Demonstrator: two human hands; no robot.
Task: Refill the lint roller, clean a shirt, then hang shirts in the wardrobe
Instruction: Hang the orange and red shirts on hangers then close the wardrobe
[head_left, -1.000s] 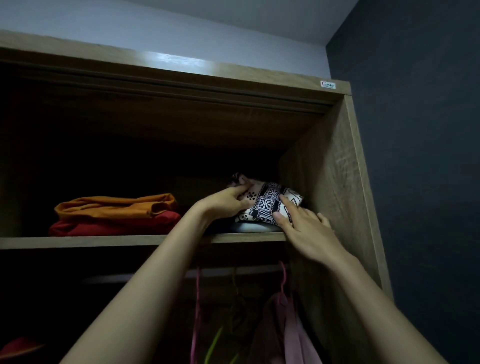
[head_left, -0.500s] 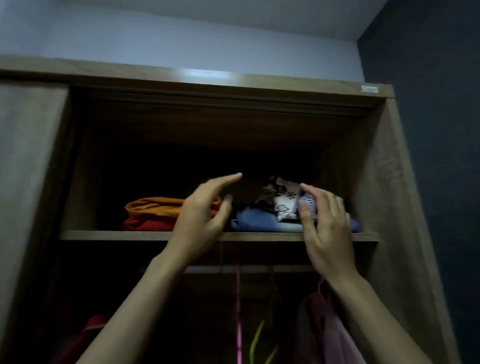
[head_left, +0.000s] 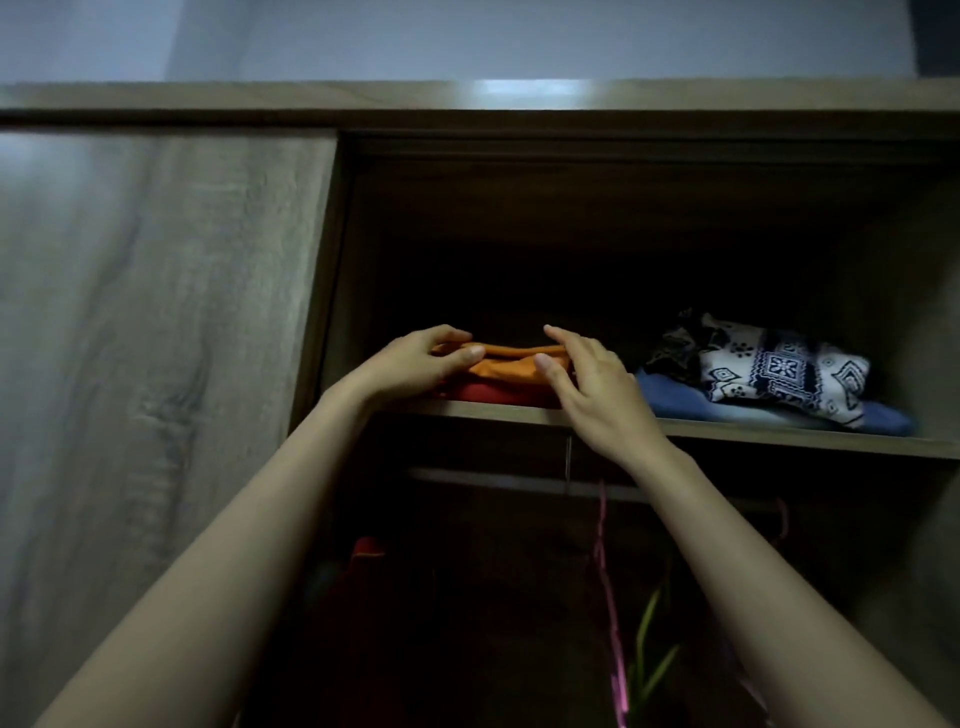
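Head view: folded orange shirt (head_left: 511, 366) lies on a red shirt (head_left: 493, 393) on the upper shelf (head_left: 727, 428), long axis left-right, between the hands. Left hand (head_left: 415, 364) pinches its left end. Right hand (head_left: 592, 389) is spread at the right end, thumb touching (no closed grip yet). Patterned pile (head_left: 779, 369) sits well to the right.

Dim, soft blur, deep shadows
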